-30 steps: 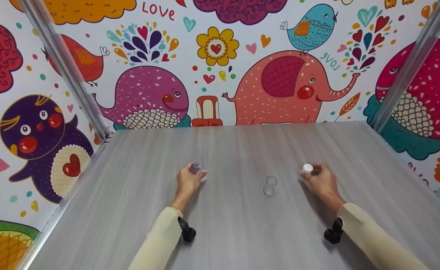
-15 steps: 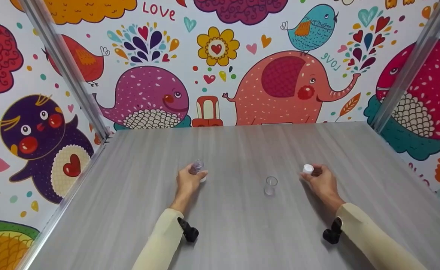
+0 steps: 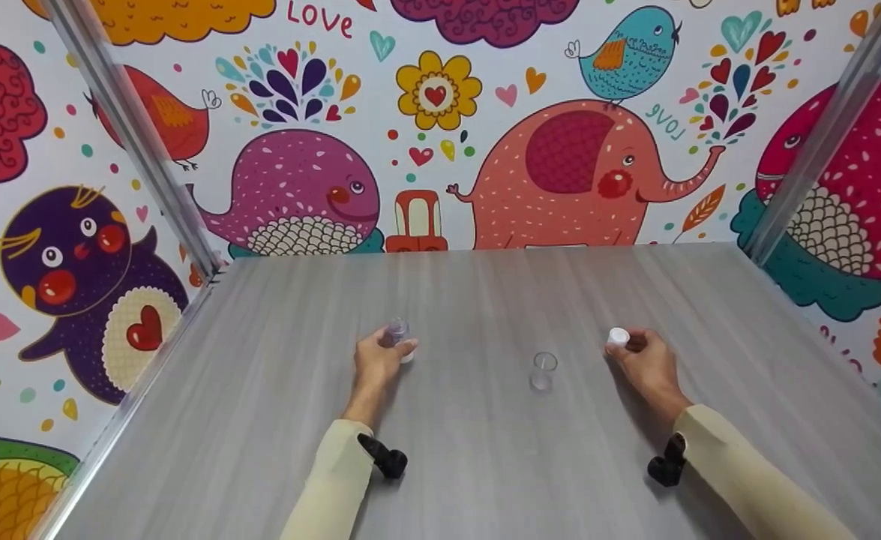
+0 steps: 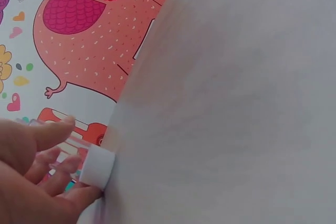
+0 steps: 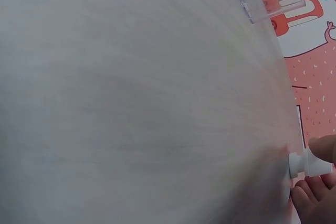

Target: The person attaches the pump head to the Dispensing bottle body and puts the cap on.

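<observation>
On the left of the tabletop, my left hand [image 3: 377, 361] grips a small clear container [image 3: 399, 328] between thumb and fingers. Its white end [image 4: 98, 167] faces down, right at the table surface, and the fingers hide part of the clear body. Over on the right, my right hand [image 3: 646, 364] pinches a small white stepped plastic piece [image 3: 618, 337]. The right wrist view shows this white piece [image 5: 311, 163] with its narrower end toward the table. Between the hands, nearer the right one, a clear cup [image 3: 543, 373] stands upright with its wide rim up.
The grey wood-grain table [image 3: 455, 450] reaches back to a wall [image 3: 440, 165] printed with cartoon animals. Metal posts [image 3: 133, 142] rise at the two far corners. Black wrist cameras [image 3: 386, 456] sit on both sleeves.
The left sleeve and its wrist camera have shifted slightly to the right. Both hands keep their holds in nearly the same places, and the clear cup stands where it was.
</observation>
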The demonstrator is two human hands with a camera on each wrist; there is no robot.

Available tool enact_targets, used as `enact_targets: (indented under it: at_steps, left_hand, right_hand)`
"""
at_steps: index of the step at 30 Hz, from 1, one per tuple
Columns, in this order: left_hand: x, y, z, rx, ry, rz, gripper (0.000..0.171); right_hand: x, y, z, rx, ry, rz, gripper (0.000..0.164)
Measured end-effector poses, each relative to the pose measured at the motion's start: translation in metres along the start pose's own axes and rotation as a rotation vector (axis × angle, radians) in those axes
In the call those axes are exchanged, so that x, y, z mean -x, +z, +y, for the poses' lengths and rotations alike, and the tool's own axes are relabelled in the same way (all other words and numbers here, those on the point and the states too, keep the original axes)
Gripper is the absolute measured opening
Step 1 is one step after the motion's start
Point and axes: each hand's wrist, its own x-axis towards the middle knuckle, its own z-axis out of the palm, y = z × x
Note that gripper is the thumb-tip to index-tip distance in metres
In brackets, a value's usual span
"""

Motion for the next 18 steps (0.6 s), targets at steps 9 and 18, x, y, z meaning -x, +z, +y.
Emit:
enact_targets:
  at_steps: [9, 18]
  left_hand:
    - [0.0005, 0.0024, -0.0023, -0.028, 0.036, 0.026, 0.040]
    - [0.0013, 0.0037, -0.0051, 0.003, 0.058, 0.057, 0.044]
  right_hand:
    - [-0.0001, -0.0013, -0.0016, 0.023, -0.009, 0.012, 0.040]
    - [0.0005, 0.0011, -0.0036, 0.028, -0.022, 0.012, 0.039]
